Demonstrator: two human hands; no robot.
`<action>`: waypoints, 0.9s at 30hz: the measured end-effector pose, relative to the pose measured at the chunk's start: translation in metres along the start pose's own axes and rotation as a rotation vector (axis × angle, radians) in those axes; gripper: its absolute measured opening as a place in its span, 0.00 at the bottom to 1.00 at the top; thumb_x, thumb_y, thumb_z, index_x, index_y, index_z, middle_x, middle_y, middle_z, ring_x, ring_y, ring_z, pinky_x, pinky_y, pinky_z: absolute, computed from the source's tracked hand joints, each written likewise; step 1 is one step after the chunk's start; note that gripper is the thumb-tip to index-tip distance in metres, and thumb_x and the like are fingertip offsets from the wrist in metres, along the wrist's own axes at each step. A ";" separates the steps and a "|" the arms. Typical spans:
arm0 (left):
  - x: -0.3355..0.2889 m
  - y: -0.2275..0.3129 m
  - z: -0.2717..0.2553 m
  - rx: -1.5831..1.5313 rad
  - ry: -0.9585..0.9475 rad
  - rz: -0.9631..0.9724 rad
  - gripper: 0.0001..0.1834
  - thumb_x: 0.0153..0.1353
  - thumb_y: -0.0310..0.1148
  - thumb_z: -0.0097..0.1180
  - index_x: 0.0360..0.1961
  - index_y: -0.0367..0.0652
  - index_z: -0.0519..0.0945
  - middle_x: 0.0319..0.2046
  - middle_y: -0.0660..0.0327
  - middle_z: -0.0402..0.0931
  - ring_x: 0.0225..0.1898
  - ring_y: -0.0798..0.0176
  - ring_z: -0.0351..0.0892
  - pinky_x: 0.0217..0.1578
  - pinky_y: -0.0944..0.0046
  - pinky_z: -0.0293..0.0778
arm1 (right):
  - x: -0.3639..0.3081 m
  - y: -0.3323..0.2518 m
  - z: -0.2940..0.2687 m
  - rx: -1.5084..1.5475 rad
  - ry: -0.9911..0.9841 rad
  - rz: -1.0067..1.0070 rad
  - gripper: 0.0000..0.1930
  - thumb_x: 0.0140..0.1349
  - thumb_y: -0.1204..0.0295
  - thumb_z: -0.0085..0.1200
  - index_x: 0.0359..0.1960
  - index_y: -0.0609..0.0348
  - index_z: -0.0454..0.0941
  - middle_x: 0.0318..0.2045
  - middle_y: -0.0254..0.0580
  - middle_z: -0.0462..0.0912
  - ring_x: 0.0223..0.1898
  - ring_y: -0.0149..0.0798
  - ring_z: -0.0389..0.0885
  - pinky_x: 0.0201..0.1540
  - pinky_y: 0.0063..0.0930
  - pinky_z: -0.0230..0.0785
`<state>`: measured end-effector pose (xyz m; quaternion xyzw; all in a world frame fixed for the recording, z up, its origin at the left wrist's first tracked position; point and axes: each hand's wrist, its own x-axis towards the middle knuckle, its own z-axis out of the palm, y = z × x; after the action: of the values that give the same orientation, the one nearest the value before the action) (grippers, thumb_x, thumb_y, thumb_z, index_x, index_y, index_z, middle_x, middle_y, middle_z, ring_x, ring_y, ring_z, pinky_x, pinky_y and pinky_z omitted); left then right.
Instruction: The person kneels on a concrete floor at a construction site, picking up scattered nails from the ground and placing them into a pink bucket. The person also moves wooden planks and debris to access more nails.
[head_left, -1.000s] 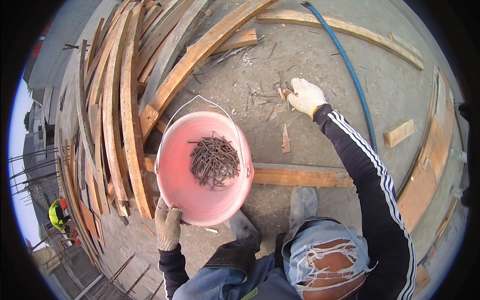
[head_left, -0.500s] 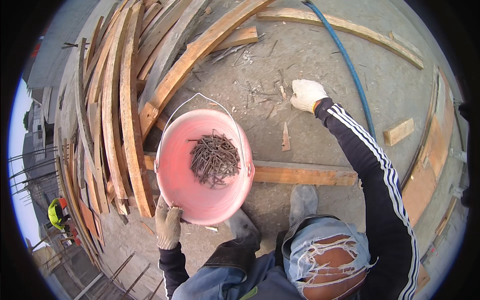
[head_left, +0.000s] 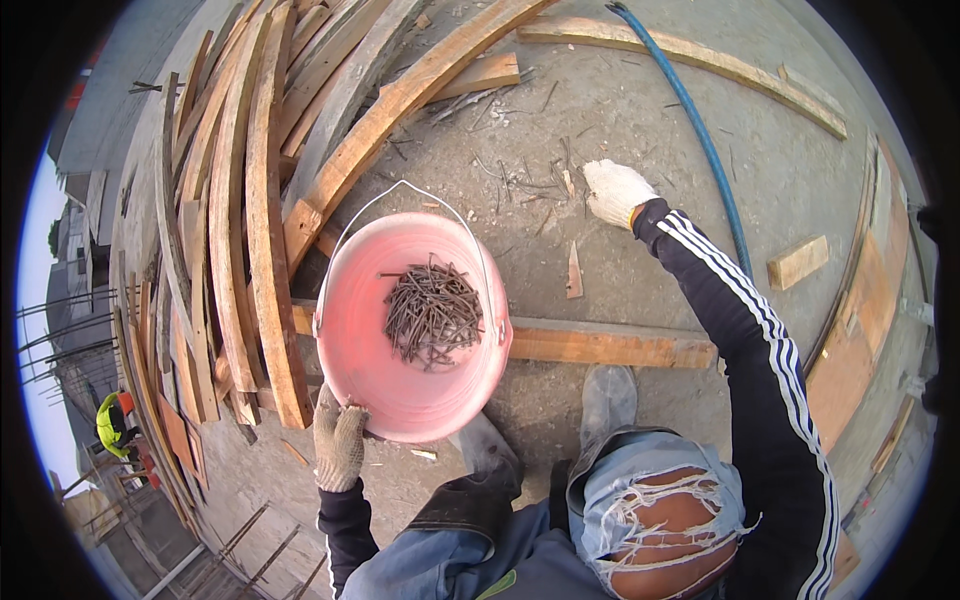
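Note:
My left hand (head_left: 338, 446), in a worn knit glove, grips the near rim of a pink plastic bucket (head_left: 350, 330) and holds it up over the ground. A heap of rusty nails (head_left: 432, 312) lies in the bucket, and its wire handle (head_left: 395, 192) hangs over the far side. My right hand (head_left: 614, 190), in a white glove, reaches out at arm's length and presses down on the concrete among scattered loose nails (head_left: 520, 180). Whether it holds any nails is hidden under the glove.
Long wooden planks (head_left: 250, 200) lie stacked at the left and far side. One plank (head_left: 600, 345) lies across just beyond my feet. A blue hose (head_left: 705, 140) runs past my right arm. A small wood block (head_left: 797, 262) lies at right. A person in a yellow vest (head_left: 112, 425) stands far below left.
My right hand has moved a little farther out and down onto the ground among the loose nails. The bucket and my left hand have stayed put.

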<state>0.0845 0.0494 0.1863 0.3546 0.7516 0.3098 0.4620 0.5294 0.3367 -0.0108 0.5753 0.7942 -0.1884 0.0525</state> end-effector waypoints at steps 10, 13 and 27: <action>-0.003 -0.014 -0.005 0.000 0.018 -0.028 0.32 0.67 0.26 0.55 0.73 0.39 0.69 0.45 0.67 0.78 0.37 0.76 0.73 0.35 0.73 0.74 | -0.042 -0.070 -0.133 0.462 0.531 -0.204 0.19 0.73 0.60 0.54 0.47 0.68 0.80 0.41 0.64 0.84 0.44 0.64 0.85 0.46 0.47 0.79; -0.001 -0.011 -0.005 0.018 0.025 -0.033 0.32 0.67 0.26 0.55 0.73 0.39 0.69 0.46 0.67 0.78 0.37 0.76 0.74 0.36 0.73 0.74 | -0.067 -0.132 -0.152 0.597 0.598 -0.582 0.20 0.72 0.56 0.60 0.46 0.66 0.79 0.33 0.54 0.81 0.33 0.52 0.81 0.37 0.39 0.75; -0.009 -0.019 -0.005 -0.039 0.011 -0.059 0.33 0.67 0.27 0.55 0.74 0.43 0.67 0.43 0.67 0.77 0.36 0.74 0.75 0.34 0.71 0.76 | 0.057 -0.028 -0.018 0.142 0.064 0.141 0.30 0.67 0.48 0.60 0.60 0.58 0.76 0.60 0.58 0.81 0.62 0.57 0.79 0.63 0.48 0.73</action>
<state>0.0780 0.0313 0.1775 0.3213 0.7582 0.3125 0.4736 0.4866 0.3863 -0.0043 0.6376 0.7378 -0.2216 -0.0010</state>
